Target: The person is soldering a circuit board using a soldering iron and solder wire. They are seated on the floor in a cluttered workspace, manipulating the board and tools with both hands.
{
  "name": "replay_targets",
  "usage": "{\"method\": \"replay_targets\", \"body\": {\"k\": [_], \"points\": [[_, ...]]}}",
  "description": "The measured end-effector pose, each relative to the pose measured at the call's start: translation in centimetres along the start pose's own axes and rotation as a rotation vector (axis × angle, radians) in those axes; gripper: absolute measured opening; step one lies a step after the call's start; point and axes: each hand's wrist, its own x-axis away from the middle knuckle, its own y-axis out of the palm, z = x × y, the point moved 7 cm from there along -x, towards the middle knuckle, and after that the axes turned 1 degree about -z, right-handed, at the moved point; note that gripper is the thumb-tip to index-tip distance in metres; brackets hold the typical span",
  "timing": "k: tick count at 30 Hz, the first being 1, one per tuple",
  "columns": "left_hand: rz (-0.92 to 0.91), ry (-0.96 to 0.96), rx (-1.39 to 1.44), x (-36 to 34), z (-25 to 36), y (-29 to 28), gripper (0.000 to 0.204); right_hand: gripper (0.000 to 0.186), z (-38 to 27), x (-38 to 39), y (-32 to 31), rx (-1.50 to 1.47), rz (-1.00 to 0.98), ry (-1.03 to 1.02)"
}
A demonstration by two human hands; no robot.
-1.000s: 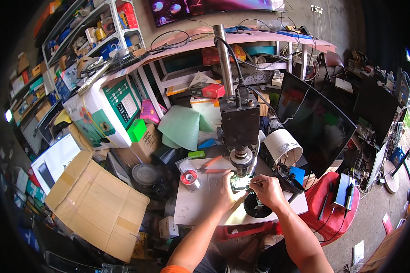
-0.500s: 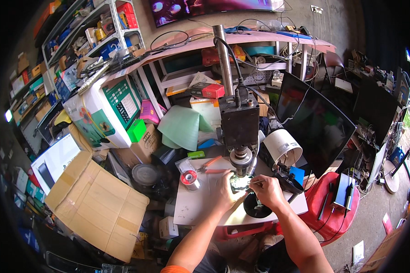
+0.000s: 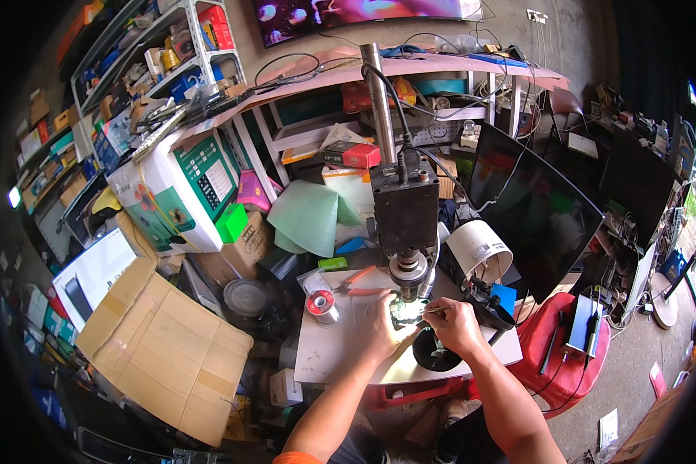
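Under the lit lens of a black microscope [image 3: 406,209], my left hand [image 3: 377,331] grips the edge of a small circuit board [image 3: 407,311]. Glare washes out most of the board's detail. My right hand [image 3: 458,329] pinches thin metal tweezers [image 3: 438,310], their tips reaching toward the board from the right. I cannot tell whether the tips touch it. Beneath the right hand sits a round black base [image 3: 433,354], partly covered by that hand. Both hands are over a white tabletop [image 3: 321,352].
Left of my hands stand a solder wire spool [image 3: 322,306] and orange-handled pliers [image 3: 357,281]. A white cylindrical shade [image 3: 479,251] is to the right, near a red stool [image 3: 545,348] bearing a blue box [image 3: 584,326]. An opened cardboard box [image 3: 166,344] lies at the left.
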Motion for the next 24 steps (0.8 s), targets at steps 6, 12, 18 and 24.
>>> {"method": "replay_targets", "body": {"k": [6,12,18,24], "points": [[0.009,0.018,-0.008,0.00,0.04,0.07,0.094,0.020,0.27,0.03,-0.02,-0.027,0.003,0.006],[0.001,0.010,-0.008,0.08,-0.22,0.10,0.094,0.020,0.00,0.05,-0.08,-0.026,0.000,0.022],[0.000,0.000,-0.015,0.10,-0.31,0.16,0.095,0.019,0.57,-0.04,0.22,-0.027,0.002,0.018],[0.001,-0.003,-0.003,0.07,-0.26,0.17,0.095,0.019,0.48,-0.02,0.20,-0.011,0.004,-0.001]]}}
